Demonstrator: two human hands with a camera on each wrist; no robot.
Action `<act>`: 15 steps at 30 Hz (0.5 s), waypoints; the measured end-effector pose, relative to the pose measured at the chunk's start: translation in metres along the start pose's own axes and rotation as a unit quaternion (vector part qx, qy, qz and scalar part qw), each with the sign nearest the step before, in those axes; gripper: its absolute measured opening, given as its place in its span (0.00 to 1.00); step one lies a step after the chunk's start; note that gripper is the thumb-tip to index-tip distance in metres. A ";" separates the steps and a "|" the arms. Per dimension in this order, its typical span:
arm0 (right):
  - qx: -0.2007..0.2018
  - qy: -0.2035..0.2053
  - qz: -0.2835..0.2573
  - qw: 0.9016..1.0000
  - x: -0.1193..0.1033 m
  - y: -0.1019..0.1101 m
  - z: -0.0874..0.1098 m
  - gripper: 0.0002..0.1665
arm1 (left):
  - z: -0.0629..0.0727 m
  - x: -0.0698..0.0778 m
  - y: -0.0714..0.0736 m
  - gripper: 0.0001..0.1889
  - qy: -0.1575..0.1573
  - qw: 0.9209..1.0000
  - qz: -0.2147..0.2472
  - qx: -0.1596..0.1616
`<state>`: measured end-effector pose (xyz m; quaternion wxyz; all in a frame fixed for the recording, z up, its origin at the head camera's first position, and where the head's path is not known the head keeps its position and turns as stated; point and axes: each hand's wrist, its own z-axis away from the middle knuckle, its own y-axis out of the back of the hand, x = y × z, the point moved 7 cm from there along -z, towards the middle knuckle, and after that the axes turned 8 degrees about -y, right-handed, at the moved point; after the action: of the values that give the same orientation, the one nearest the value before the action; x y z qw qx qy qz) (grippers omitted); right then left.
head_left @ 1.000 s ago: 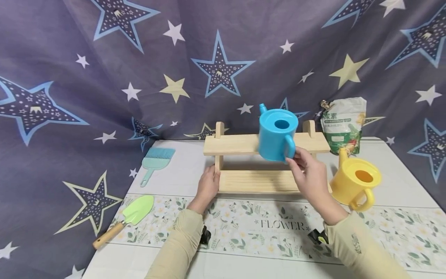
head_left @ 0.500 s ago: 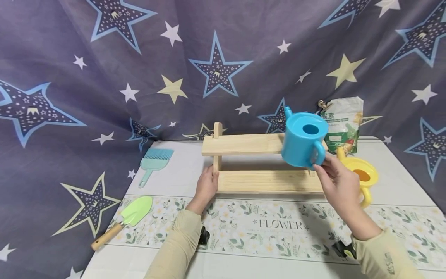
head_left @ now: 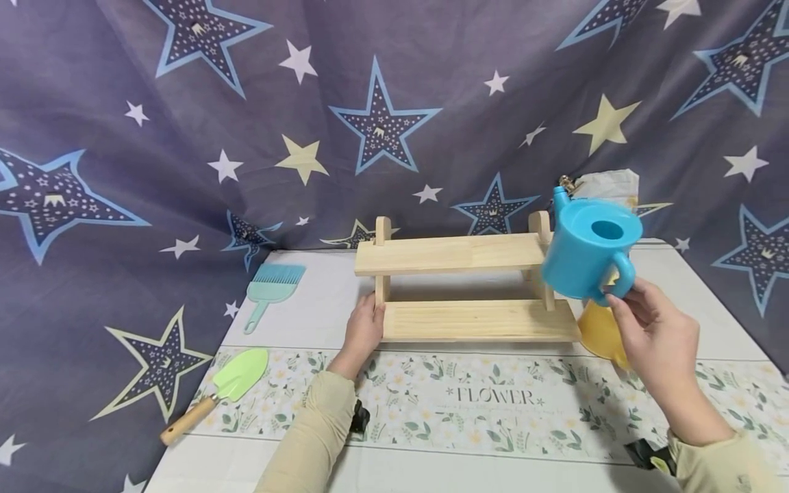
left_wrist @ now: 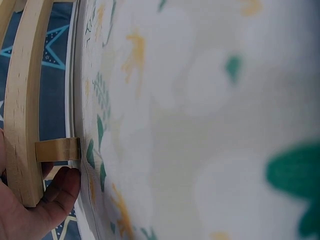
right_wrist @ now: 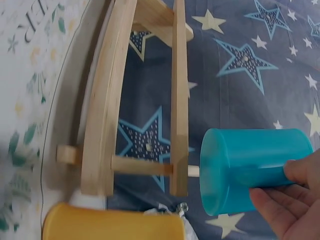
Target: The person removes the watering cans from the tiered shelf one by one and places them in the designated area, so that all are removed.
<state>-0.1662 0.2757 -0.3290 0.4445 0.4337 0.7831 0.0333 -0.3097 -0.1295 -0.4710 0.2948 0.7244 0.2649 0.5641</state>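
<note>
My right hand [head_left: 662, 342] pinches the handle of a blue watering can [head_left: 585, 250], held up at the right end of a two-tier wooden shelf [head_left: 456, 255]. In the right wrist view, thumb and fingers close on the handle of the blue can [right_wrist: 250, 170], beside the shelf's upper board [right_wrist: 179, 100]. My left hand [head_left: 364, 329] grips the left end of the shelf's lower board [head_left: 474, 322]; the left wrist view has its fingers [left_wrist: 62, 192] curled round the board's end [left_wrist: 22, 125]. Partly hidden behind the blue can and right hand is a yellow watering can [head_left: 600, 335].
A white bag [head_left: 610, 185] stands at the back right, mostly covered by the blue can. On the left lie a teal brush [head_left: 274, 284] and a green trowel [head_left: 240, 373] with a wooden handle. A starry curtain [head_left: 185, 137] hangs behind the table [head_left: 320, 274].
The blue watering can has moved right in my right hand, from over the upper board to past its right end, now covering much of the bag and yellow can. My left hand keeps its grip.
</note>
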 end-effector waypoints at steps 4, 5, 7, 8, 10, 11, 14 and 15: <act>0.015 -0.021 0.017 1.000 0.010 0.013 -0.001 0.20 | 0.000 -0.001 0.000 0.24 0.003 1.000 0.002 0.001; 0.018 -0.025 0.020 0.999 0.012 0.016 -0.002 0.19 | 0.000 -0.002 -0.001 0.24 0.003 1.000 0.003 0.001; 0.024 -0.033 0.030 0.999 0.018 0.022 -0.002 0.19 | 0.000 -0.002 -0.001 0.24 0.003 1.000 0.004 0.001; 0.027 -0.035 0.037 0.998 0.021 0.025 -0.002 0.19 | 0.000 -0.002 -0.001 0.24 0.003 1.000 0.003 0.001; 0.035 -0.033 0.052 0.997 0.025 0.031 -0.002 0.21 | 0.000 -0.002 -0.001 0.24 0.002 1.000 0.004 0.001; 0.039 -0.033 0.061 0.997 0.028 0.034 -0.002 0.22 | 0.000 -0.002 -0.001 0.24 0.001 1.000 0.003 0.002; 0.053 -0.039 0.085 0.994 0.035 0.042 -0.001 0.23 | 0.000 -0.002 -0.001 0.23 -0.002 1.000 -0.001 0.003; 0.056 -0.044 0.089 0.993 0.038 0.045 -0.001 0.23 | 0.000 -0.002 -0.001 0.23 -0.003 1.000 -0.001 0.004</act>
<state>-0.1466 0.3310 -0.3343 0.4492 0.5270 0.7214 0.0100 -0.3101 -0.1305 -0.4731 0.2934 0.7272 0.2665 0.5604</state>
